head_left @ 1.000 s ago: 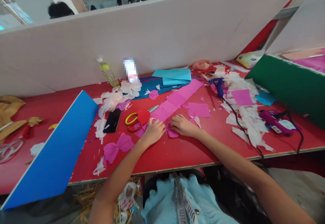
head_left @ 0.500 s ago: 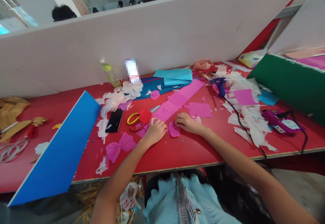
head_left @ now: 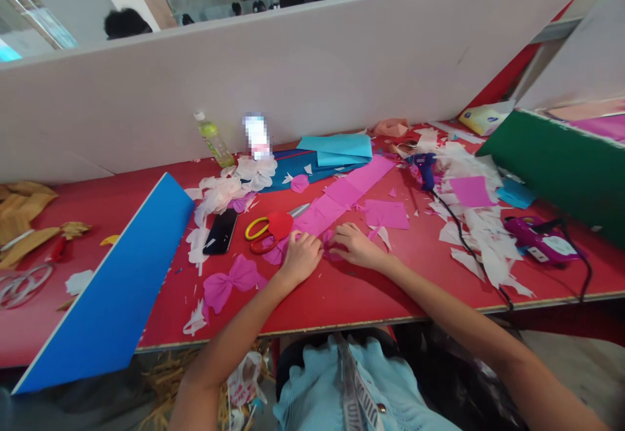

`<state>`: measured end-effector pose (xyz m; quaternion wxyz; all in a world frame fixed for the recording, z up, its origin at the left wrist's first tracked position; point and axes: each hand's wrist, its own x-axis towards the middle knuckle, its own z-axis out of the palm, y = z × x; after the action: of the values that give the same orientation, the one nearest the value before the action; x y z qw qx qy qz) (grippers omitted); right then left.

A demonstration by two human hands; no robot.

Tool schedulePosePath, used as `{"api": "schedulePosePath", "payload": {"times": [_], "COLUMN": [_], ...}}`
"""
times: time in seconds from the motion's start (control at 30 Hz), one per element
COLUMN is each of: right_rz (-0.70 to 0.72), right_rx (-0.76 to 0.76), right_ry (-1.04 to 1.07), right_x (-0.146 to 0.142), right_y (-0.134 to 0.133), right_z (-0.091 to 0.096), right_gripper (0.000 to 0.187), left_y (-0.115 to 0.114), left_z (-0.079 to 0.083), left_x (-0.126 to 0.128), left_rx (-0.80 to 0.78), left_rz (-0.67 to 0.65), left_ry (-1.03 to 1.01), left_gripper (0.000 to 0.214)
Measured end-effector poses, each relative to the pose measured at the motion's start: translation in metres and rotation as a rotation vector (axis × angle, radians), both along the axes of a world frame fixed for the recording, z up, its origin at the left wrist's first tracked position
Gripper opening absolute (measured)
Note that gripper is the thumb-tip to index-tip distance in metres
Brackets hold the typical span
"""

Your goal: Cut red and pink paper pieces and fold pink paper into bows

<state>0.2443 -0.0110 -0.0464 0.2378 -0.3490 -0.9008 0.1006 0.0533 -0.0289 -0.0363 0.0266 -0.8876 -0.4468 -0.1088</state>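
A small pink crepe paper piece (head_left: 333, 252) lies on the red table between my two hands. My left hand (head_left: 303, 255) has its fingers bent down and closed at the left edge of this piece. From the other side, the curled fingers of my right hand (head_left: 359, 246) pinch it and partly cover it. Just left of my left hand are red-and-yellow scissors (head_left: 266, 230), their handles over more pink paper. A pink crepe paper bow (head_left: 232, 282) rests beside my left forearm. Beyond my hands stretches a long pink crepe paper strip (head_left: 342, 194).
A blue board (head_left: 122, 275) stands at left and a green board (head_left: 551, 170) at right. A phone (head_left: 221, 231), a bottle (head_left: 215, 141) and white petals (head_left: 229, 191) sit left of centre. Glue guns (head_left: 424, 169), cords and white scraps (head_left: 493, 249) lie right.
My right hand has shifted slightly left over the pink crepe paper piece and now covers more of it. My left hand stays nearly in place.
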Motion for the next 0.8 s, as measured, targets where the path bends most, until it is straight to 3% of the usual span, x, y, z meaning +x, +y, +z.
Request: {"api": "schedulePosePath", "payload": {"times": [0.17,0.43,0.8], "right_rz": [0.034,0.026,0.059], "right_rx": [0.014,0.032,0.204], "right_ry": [-0.121,-0.150,-0.252], "right_x": [-0.002,0.002,0.013], "right_y": [-0.001,-0.001,0.000], "right_z": [0.000,0.004,0.000], "right_gripper": [0.011,0.015,0.021], "left_y": [0.001,0.003,0.003], "left_z": [0.000,0.001,-0.001], "left_x": [-0.002,-0.002,-0.003], "left_rx": [-0.015,0.006,0.004], "left_rz": [-0.002,-0.044,-0.036], "left_ry": [0.003,-0.012,-0.015], "left_gripper": [0.015,0.016,0.017]}}
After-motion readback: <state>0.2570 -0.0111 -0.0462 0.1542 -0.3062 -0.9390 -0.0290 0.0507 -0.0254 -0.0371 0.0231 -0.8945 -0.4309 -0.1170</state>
